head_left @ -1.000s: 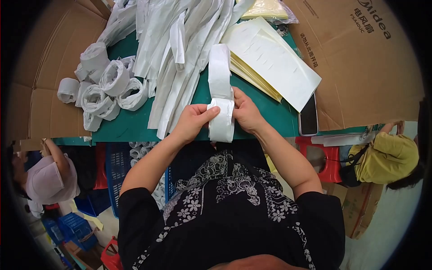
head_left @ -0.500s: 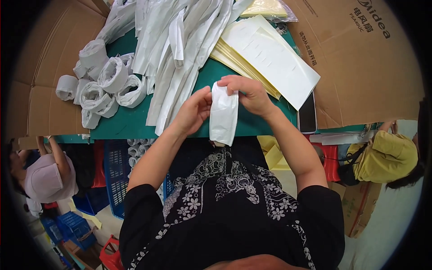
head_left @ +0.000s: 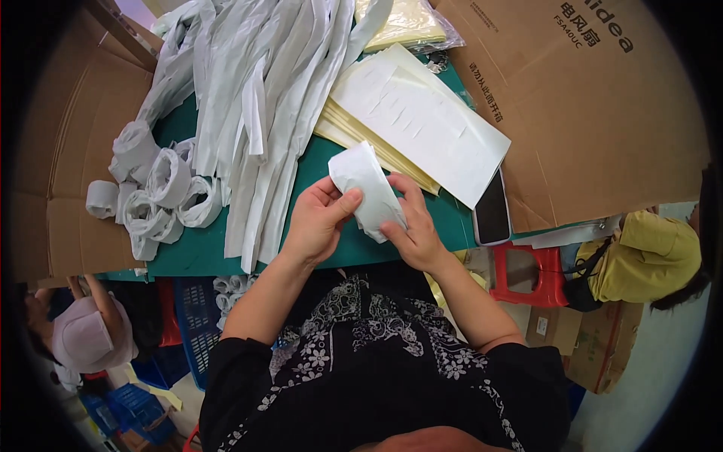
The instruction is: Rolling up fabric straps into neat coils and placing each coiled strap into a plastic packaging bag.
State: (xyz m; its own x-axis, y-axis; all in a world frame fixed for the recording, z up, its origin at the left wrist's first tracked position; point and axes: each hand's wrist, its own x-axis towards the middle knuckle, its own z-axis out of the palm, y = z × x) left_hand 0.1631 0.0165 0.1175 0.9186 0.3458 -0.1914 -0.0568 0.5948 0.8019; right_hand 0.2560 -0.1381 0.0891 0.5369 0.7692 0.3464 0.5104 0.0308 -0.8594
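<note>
A white band (head_left: 360,175), rolled into a flattened ring, is held between both my hands above the front of the green table (head_left: 181,260). My left hand (head_left: 320,222) grips its left side, thumb pressed on the face and fingers behind. On the other side, my right hand (head_left: 413,226) has its thumb at the lower edge and its fingers around the upper right edge. Beyond them lies a heap of long white strips (head_left: 241,105). Several finished-looking white rings (head_left: 169,178) are piled to the left. White and yellow sheets (head_left: 425,124) lie stacked just past my right hand.
Brown cardboard stands at the left (head_left: 71,158) and right (head_left: 587,143). A dark phone (head_left: 493,212) lies beside the sheets, a yellow bagged pack (head_left: 403,24) behind. Below are a blue crate (head_left: 192,320) and red stool (head_left: 531,275). People sit at left (head_left: 94,331) and right (head_left: 651,260).
The white band has turned from upright to tilted, showing its rounded side. My right hand has moved from its top to its lower right side. The view has shifted, so the table appears lower.
</note>
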